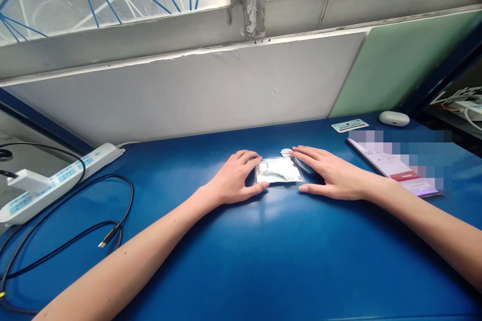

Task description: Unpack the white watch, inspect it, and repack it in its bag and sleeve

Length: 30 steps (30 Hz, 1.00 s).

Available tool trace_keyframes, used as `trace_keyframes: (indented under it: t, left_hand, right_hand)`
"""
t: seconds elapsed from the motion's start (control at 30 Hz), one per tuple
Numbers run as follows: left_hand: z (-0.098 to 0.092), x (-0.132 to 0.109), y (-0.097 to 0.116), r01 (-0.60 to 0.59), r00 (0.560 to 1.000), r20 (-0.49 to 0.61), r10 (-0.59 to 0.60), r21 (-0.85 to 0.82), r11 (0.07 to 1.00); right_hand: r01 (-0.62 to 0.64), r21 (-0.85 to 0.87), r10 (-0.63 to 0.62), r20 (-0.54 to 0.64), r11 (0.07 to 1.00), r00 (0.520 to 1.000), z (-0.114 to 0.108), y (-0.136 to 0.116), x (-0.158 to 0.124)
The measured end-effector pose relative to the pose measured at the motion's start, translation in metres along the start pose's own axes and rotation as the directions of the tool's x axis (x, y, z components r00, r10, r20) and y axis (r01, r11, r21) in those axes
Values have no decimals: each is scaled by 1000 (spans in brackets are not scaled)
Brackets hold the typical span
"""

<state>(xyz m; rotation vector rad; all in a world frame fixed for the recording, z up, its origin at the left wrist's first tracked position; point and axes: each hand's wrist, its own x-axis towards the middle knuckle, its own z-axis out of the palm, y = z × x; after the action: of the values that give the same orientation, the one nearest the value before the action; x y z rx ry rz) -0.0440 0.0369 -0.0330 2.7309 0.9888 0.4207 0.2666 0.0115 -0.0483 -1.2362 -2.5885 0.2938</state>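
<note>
We saw the packet (279, 169) flat on the desk (241, 271), just above frame center, in the gap between our hands. Long axis ran left-right across the frame, so the short ends faced the hands. Left hand (236, 179) was nearer: thumb over the lower-left corner, index fingertip at the upper-left one. Right hand (335, 173) sat off the right end, fingers reaching toward the upper-right corner, thumb just clear of the lower-right. Both hands were open, fingers spread, nothing gripped; right fingertip contact we couldn't confirm.

Packet look: small, rectangular, clear shiny film, whitish inside, glare across the face. Contents unreadable. A small pale round piece (286, 152) sat at its top edge by the right fingertips.

Around it: phone (399, 170) at right, partly pixelated; earphone case (394, 119) upper right; power strip (103, 155) at left.
</note>
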Motion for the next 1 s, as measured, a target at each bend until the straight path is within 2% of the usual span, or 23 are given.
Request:
trace_keyframes:
  t: [0.2, 0.3, 0.4, 0.5, 0.6, 0.67, 0.77, 0.9, 1.0]
  left_hand:
    - [0, 0, -3, -16, 1000, 2, 16, -25, 1000]
    - [0, -1, -5, -34, 999, 8, 35, -32, 999]
    - [0, -2, -5, -58, 998, 5, 58, -50, 997]
    - [2, -1, -4, -45, 999, -1, 45, -39, 998]
    - [3, -1, -2, -4, 1000, -14, 4, -25, 1000]
    - [4, -1, -1, 24, 999, -25, -25, -39, 999]
    - [3, -1, 0, 20, 999, -41, -23, -75, 997]
    - [1, -1, -1, -46, 999, -17, 45, -88, 995]
    - [1, 0, -2, -54, 998, -16, 52, -116, 992]
  right_hand:
    - [154, 51, -146, -126, 987, 981, 0, -10, 4]
    - [188, 90, -163, -233, 978, 959, 0, -14, 6]
    - [131, 231, -46, -339, 964, 940, -3, -20, 8]
    - [-6, 394, 174, -393, 919, 903, -6, -25, 8]
    - [-101, 552, 346, -361, 828, 866, -8, -25, 9]
    - [-108, 653, 374, -284, 750, 883, -7, -23, 10]
    - [-89, 741, 319, -174, 666, 932, -3, -19, 12]
    - [-85, 722, 242, -116, 686, 963, 2, -19, 12]
    - [-84, 667, 231, -136, 740, 963, 4, -21, 11]
